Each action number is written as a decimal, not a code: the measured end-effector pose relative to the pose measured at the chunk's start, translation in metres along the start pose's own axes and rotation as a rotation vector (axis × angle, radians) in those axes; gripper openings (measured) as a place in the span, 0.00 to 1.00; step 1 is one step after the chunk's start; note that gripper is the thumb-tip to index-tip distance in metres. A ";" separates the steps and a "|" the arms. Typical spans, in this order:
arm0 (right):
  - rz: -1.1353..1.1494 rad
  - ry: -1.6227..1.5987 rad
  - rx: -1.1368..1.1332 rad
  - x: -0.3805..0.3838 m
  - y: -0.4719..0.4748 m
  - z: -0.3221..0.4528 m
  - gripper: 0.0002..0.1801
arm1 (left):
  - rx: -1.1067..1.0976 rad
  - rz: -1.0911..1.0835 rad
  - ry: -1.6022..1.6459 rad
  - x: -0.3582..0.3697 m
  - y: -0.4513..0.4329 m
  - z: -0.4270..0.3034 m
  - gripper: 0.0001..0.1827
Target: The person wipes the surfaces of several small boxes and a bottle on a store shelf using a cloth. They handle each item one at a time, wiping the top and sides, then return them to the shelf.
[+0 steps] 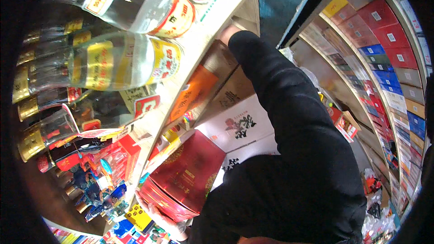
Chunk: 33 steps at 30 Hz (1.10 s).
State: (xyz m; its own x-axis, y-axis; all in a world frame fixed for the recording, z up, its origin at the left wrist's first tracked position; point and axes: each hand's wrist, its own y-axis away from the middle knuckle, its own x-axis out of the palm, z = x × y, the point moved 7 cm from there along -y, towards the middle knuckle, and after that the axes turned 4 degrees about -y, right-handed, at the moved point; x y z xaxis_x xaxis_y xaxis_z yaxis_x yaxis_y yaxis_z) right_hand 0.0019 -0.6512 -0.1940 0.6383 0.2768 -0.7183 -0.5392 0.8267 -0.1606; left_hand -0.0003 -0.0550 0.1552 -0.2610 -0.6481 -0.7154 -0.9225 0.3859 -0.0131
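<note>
My left hand (159, 217), at the lower left, grips the edge of a shiny red gift box (191, 173) with gold patterns. The box is tilted, close against the black sleeve and below the edge of a wooden shelf. My right arm stretches towards the top. Only part of my right hand (228, 34) shows, beside the shelf's underside, with its fingers hidden. Near that arm are an orange box (193, 91), a brown carton (230, 96) and white cartons (237, 123) bearing writing.
Several clear glass bottles (125, 62) with printed labels stand on the wooden shelf (217, 17). Smaller packaged goods (101, 196) crowd its lower-left stretch. Along the right, curved-looking shelves hold stacked cartons (391, 37). Plastic bags (376, 213) lie at the lower right.
</note>
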 end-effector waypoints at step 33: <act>0.293 0.191 0.195 -0.008 -0.004 -0.005 0.24 | -0.053 0.036 0.168 -0.006 -0.008 0.034 0.44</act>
State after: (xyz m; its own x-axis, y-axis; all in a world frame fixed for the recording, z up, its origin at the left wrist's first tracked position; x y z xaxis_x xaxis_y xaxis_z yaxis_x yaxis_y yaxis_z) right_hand -0.0043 -0.6591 -0.1909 0.3495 0.4334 -0.8307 -0.5571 0.8089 0.1877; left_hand 0.0187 -0.0316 0.1358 -0.3340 -0.7367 -0.5880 -0.9241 0.3788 0.0504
